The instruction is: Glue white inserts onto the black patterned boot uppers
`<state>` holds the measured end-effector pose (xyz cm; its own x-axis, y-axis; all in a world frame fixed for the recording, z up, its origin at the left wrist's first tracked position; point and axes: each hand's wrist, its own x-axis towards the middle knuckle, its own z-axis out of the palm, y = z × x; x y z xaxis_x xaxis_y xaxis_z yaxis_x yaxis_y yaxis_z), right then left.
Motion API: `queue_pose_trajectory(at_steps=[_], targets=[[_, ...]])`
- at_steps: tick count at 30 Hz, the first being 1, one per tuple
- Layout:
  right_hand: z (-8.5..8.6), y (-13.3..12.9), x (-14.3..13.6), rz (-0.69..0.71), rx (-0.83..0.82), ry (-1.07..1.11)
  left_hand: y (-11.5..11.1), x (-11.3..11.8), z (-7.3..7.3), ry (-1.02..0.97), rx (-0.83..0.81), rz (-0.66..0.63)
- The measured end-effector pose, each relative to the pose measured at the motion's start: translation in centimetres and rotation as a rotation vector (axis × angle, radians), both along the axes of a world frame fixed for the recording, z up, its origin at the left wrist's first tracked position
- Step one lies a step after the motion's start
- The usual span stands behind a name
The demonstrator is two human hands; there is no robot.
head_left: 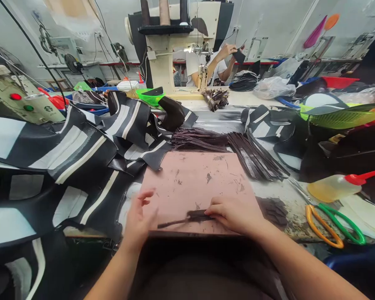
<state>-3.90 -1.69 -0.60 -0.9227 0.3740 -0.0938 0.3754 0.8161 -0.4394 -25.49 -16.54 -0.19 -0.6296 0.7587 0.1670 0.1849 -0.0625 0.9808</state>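
Observation:
My right hand point(229, 212) is closed on a small dark leather piece point(197, 214) over the pink board point(190, 179). A thin dark strip point(173, 223) runs from that piece towards my left hand point(140, 218). The left hand is slightly blurred, held at the board's left edge with thumb and fingers apart and nothing visible between them. Beyond the board lies a stack of narrow dark leather strips point(200, 139), and another bundle of strips point(258, 156) fans out to its right. Small dark pieces point(272, 211) lie beside my right wrist.
Black panels with white tape point(90, 166) cover the left side. Scissors with orange and green handles point(334, 225) and a red-tipped bottle point(334, 187) are at right. A sewing machine point(162, 54) stands ahead; another person's hands point(228, 52) hold a dark piece behind it.

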Motion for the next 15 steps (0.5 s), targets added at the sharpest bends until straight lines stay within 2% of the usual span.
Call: queue_pose_trajectory(at_steps=[1,3,5,7,10,12,15], targets=[[0.0,-0.3,0.1,0.023,0.086,-0.012,0.2,0.6,0.1,0.227,-0.038,-0.072],[-0.1,-0.7,0.3,0.076,0.240,-0.013,1.1,2.2,0.1,0.588,-0.107,-0.335],[-0.2,-0.7,0.6,0.132,0.357,0.018,2.3,3.9,-0.1,0.819,-0.194,-0.564],[-0.5,-0.5,1.1,0.167,0.453,0.072,3.7,5.1,-0.7,0.958,-0.330,-0.664],[-1.1,-0.3,2.0,0.149,0.585,0.182,5.0,5.5,-1.5,0.970,-0.444,-0.696],[-1.6,-0.7,2.6,0.103,0.649,0.240,5.1,5.0,-1.7,0.857,-0.418,-0.658],[-2.4,-2.0,3.0,0.021,0.695,0.282,4.2,3.4,-1.6,0.610,-0.418,-0.535]])
